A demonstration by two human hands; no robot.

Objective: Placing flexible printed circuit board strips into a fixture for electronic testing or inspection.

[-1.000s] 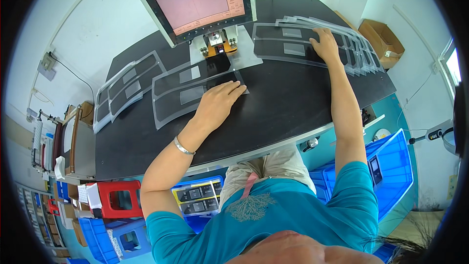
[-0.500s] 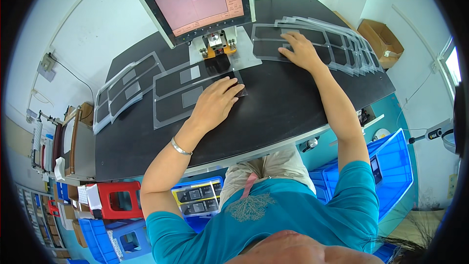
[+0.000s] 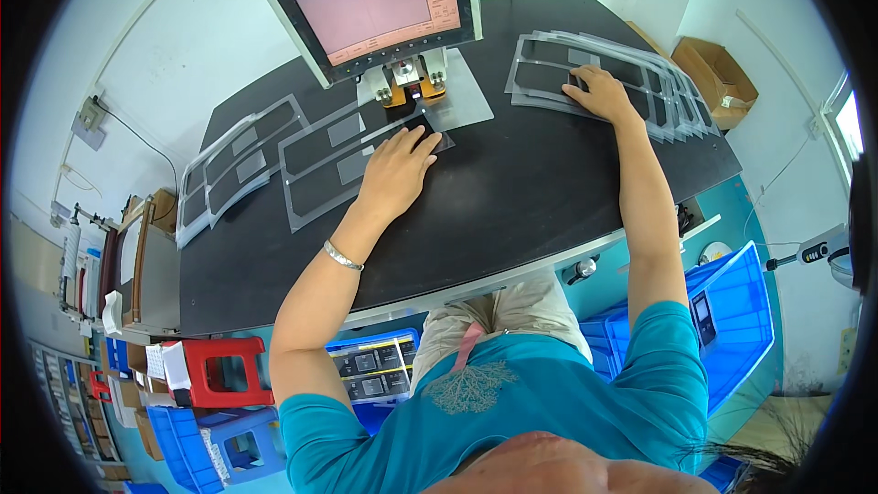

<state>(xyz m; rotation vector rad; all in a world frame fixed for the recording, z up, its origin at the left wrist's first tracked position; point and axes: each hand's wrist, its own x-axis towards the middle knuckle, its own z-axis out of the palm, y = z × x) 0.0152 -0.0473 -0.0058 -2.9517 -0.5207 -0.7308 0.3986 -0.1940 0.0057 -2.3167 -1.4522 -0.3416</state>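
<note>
My left hand (image 3: 398,169) lies palm down with fingers spread on the right part of a flat transparent sheet (image 3: 320,165) that has pale borders and rectangular windows. This sheet's far right corner reaches to the small metal and orange head (image 3: 412,91) of a machine with a monitor (image 3: 370,5). My right hand (image 3: 602,94) rests, fingers stretched out, on the near left part of a fanned stack of similar sheets (image 3: 654,82) at the right. Its fingertips touch the top sheet; whether the thumb goes under an edge is hidden.
Another pile of transparent sheets (image 3: 238,160) lies at the left of the black table (image 3: 512,210). A pale base plate (image 3: 471,110) sits beneath the machine head. A cardboard box (image 3: 718,82) stands beyond the right edge. Blue bins (image 3: 736,329) and a red stool (image 3: 229,373) are below.
My right hand has moved right, and the sheet under it has slid onto the right stack. My left hand and its sheet have shifted slightly up and left. The monitor's dark spot is gone.
</note>
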